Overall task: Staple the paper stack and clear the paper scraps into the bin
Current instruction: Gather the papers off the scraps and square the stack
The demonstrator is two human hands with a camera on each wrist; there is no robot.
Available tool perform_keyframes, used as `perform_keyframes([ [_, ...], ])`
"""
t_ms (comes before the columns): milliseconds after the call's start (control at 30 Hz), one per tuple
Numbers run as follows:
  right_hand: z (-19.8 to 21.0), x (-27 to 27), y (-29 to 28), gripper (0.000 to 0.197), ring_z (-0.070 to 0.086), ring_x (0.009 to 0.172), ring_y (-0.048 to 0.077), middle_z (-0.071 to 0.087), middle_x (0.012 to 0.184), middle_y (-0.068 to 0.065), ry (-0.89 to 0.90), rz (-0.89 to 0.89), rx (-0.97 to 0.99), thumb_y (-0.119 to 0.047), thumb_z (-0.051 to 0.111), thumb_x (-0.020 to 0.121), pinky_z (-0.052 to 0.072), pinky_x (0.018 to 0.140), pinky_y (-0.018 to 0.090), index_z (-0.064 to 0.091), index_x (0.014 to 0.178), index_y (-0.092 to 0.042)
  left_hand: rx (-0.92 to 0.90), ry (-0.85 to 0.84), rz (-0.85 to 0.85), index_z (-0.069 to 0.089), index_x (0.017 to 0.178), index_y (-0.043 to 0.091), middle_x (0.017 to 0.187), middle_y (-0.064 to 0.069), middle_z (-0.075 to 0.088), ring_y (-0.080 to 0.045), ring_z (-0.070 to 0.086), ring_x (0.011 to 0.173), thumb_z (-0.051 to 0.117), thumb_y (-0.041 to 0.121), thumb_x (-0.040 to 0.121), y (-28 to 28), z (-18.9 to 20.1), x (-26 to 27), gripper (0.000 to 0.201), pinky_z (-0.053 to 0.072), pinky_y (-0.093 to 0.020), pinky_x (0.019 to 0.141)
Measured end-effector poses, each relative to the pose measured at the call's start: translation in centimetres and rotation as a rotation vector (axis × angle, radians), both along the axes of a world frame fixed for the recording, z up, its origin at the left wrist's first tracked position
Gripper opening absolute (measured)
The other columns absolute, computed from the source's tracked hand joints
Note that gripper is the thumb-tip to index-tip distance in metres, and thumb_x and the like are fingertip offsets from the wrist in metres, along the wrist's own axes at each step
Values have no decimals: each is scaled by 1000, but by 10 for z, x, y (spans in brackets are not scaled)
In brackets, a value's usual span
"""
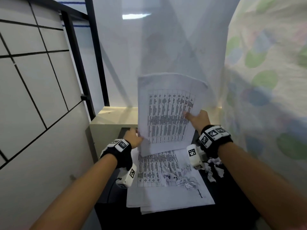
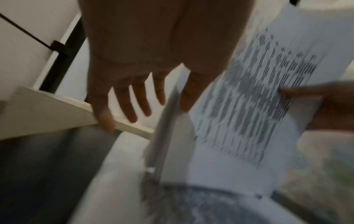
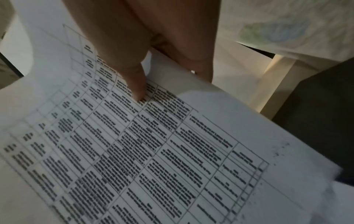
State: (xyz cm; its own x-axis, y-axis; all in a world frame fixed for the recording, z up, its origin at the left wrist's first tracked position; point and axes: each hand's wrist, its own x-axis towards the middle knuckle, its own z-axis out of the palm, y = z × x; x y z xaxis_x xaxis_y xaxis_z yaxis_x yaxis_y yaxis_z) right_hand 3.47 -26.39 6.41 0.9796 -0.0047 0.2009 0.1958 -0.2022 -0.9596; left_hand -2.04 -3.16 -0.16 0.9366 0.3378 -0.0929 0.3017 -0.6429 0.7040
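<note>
Both forearms frame flat white printed sheets (image 1: 167, 188) on the dark table (image 1: 232, 205). White crumpled paper scraps (image 1: 182, 177) lie below the right hand (image 1: 198, 119), w/ more by its wrist. An upright white printed paper stack (image 1: 166, 113) is pinched between right thumb & fingers; the left hand (image 1: 133, 136) grips its other edge, fingers mostly straight.

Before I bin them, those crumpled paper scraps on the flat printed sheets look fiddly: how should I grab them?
From above, fingers closing round the raised crumpled bulk of the paper scraps. They stand proud of the flat printed sheets, so a top-down pinch probably lifts them without catching a sheet.
</note>
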Motion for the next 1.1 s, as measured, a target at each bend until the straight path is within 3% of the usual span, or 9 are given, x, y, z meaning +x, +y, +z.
perform_keyframes([
  [167,18,12,-16,31,65,98,38,68,107,26,-62,-154,56,-18,68,85,55,86,48,66,104,6,278,389,21,21,145,1,146,-20,38,-35,43,133,66,51,78,0,-25,-17,95,41,-40,107],
  [400,31,19,-41,35,57,91,19,62,99,10,-66,-224,156,-14,66,86,48,84,30,62,114,6,210,549,86,4,149,1,152,-20,29,-38,37,137,78,36,72,-26,-19,-12,113,36,-45,111],
  [500,27,20,-48,36,58,93,18,64,105,11,-65,-254,150,-14,67,86,46,85,28,62,116,4,186,602,82,37,140,4,145,-17,42,-33,47,130,77,32,74,-34,-19,-7,82,42,-40,106],
  [600,25,22,-53,34,61,96,22,67,112,17,-71,-284,152,-14,68,85,49,90,32,63,114,3,191,646,104,59,123,12,120,-11,64,-36,63,106,95,43,12,-15,-66,30,121,52,-46,90],
  [633,25,22,-53,33,62,97,22,67,113,18,-72,-293,155,-14,68,84,50,93,35,63,113,3,176,649,111,60,123,14,118,-10,66,-34,64,104,94,41,8,-17,-64,26,124,53,-46,89],
  [733,25,22,-53,32,63,99,27,67,111,19,-57,-296,175,-14,69,83,50,97,44,64,110,3,162,586,28,60,120,5,121,-12,64,-28,63,109,86,24,60,-39,-25,-8,68,52,-36,93],
  [867,23,23,-52,34,62,93,23,67,112,21,-38,-286,173,-16,69,83,51,95,43,63,110,5,123,501,70,56,119,1,110,-16,64,-34,63,100,81,23,64,-49,-25,-10,64,51,-39,90],
  [1000,21,23,-53,33,61,94,23,67,111,20,-40,-279,162,-15,68,84,49,91,33,63,110,5,43,305,108,50,99,4,68,-6,47,-27,51,78,49,24,95,-52,-24,-7,20,40,-29,73],
  [1100,22,24,-55,33,64,104,29,67,113,18,-20,-275,181,-14,68,83,50,97,42,63,112,2,-43,185,120,46,103,3,82,-11,50,-26,50,75,49,28,95,-45,-22,1,27,39,-32,73],
])
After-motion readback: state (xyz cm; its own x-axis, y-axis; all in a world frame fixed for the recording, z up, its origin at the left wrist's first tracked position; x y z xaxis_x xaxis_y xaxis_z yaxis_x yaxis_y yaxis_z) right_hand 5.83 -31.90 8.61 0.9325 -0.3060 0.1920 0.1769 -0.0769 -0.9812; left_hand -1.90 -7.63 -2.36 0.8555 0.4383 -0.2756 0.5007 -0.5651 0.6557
